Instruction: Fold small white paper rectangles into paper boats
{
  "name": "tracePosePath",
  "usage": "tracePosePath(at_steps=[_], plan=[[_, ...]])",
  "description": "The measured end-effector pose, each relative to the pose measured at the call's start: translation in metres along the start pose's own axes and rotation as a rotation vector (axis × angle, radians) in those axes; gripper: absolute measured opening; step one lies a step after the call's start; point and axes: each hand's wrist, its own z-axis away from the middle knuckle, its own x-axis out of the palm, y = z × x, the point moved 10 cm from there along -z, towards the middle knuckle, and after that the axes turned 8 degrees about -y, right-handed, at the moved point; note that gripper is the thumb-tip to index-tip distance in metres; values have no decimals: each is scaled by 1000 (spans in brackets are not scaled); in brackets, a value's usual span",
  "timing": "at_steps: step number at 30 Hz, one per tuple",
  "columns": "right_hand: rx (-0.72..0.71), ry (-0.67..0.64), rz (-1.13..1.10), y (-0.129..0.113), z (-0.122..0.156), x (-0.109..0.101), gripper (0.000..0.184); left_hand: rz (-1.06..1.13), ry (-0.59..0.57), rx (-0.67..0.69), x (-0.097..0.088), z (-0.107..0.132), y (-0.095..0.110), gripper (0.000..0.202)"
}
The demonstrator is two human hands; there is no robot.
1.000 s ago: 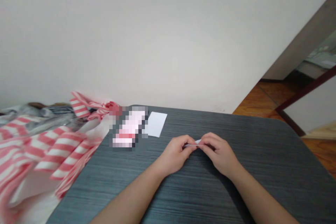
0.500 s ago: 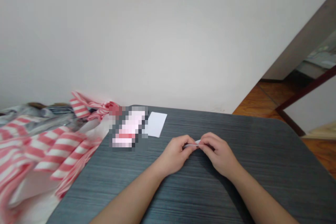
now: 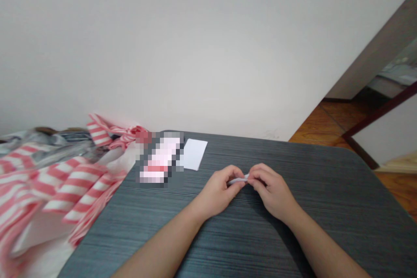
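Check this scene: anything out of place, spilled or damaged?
The striped cloth looks untidy, rumpled left of the table. Oddly, the pink thing on the table is pixelated. No spill shows; left hand and right hand partly hide their white piece.

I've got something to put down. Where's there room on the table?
Bare table lies right of the right hand, out to the curved edge, and between the forearms. It's crowded in the far-left corner: white paper beside a blurred pink thing, near striped cloth.
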Motion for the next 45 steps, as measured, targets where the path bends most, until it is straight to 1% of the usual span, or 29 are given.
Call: tracePosePath(at_steps=[3, 7, 10, 12, 13, 14, 15, 16, 17, 18, 19, 20, 22, 26, 34, 45], plan=[[0, 1, 4, -1, 0, 0, 17, 43, 3, 12, 0, 0, 1, 19], [-16, -14, 1, -5, -2, 2, 20, -21, -53, -43, 4, 0, -2, 17], [-19, -6, -5, -3, -1, 4, 19, -25, -54, -65, 3, 1, -2, 19], [27, 8, -9, 5, 2, 5, 11, -2, -41, -69, 2, 1, -2, 19], [73, 15, -13, 11, 4, 6, 5, 16, -35, -70, 1, 1, -2, 19], [120, 33, -33, 18, 5, 5, 6, 36, -29, -70, 1, 1, -2, 20], [155, 42, -59, 23, 7, 5, 12, 53, -26, -70, 1, 1, -3, 20], [180, 29, -76, 27, 7, 6, 14, 65, -23, -70, 1, 1, -3, 20], [198, 15, -73, 28, 7, 7, 12, 73, -22, -71, 1, 1, -3, 20], [197, 0, -59, 27, 7, 7, 7, 77, -22, -73, 1, 1, -3, 19], [189, -19, -42, 24, 5, 8, 6, 79, -22, -75, 1, 1, -2, 19], [177, -32, -23, 20, 4, 7, 12, 81, -23, -78, 1, 2, -2, 19], [177, -53, -13, 16, 2, 7, 18, 85, -26, -81, 1, 2, -1, 19], [200, -63, -27, 15, 3, 7, 19, 90, -28, -81, 1, 2, 0, 21], [167, -79, -37, 8, 3, 5, 22, 87, -25, -73, 2, 2, 0, 20], [238, -64, -102, 25, 6, 9, 18, 81, -43, -78, 3, 2, -4, 21]])
